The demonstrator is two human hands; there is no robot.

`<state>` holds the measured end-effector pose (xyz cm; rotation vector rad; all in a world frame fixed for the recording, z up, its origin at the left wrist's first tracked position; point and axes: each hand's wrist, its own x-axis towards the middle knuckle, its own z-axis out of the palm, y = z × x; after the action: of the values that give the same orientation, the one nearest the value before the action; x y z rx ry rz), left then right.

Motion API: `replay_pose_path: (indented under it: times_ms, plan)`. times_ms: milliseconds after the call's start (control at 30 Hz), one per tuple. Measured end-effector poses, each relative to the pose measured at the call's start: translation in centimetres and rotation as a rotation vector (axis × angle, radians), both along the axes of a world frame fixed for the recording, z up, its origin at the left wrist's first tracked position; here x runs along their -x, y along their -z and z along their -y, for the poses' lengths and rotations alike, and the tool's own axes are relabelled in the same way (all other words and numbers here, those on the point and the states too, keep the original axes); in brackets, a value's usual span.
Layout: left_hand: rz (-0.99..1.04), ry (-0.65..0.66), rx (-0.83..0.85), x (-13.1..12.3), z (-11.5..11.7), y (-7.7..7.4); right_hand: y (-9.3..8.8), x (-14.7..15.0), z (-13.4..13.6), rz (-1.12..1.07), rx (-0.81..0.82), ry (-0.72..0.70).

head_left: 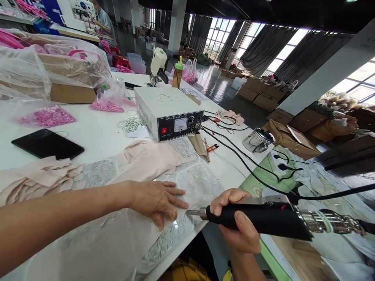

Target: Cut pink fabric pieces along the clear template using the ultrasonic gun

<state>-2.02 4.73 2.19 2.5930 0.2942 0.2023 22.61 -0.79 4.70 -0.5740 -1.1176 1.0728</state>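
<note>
My left hand [156, 200] lies flat with fingers spread on a pale pink fabric piece [146, 160] laid over white lace [199, 183] on the white table [96, 132]. My right hand [237, 222] is wrapped round a black hand-held cutter tool [260, 218], held level with its metal tip just right of my left fingertips, over the lace edge. A black cable [240, 160] runs from the tool to a white control box [168, 111] with a gauge and knobs.
A black phone [48, 143], bags of pink rings [47, 116], white rings [130, 125], a stack of pink fabric pieces [38, 177], small snips [212, 147] and a steel mug [259, 139] lie around. Cardboard boxes [67, 93] stand behind; another person works far back.
</note>
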Motion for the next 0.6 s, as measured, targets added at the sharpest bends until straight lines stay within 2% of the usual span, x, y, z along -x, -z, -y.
replay_pose_path:
  times_ms: [600]
  plan:
    - [0.033, -0.019, 0.077, -0.1, 0.01, 0.02, 0.06, 0.34, 0.25, 0.075, -0.014, -0.029]
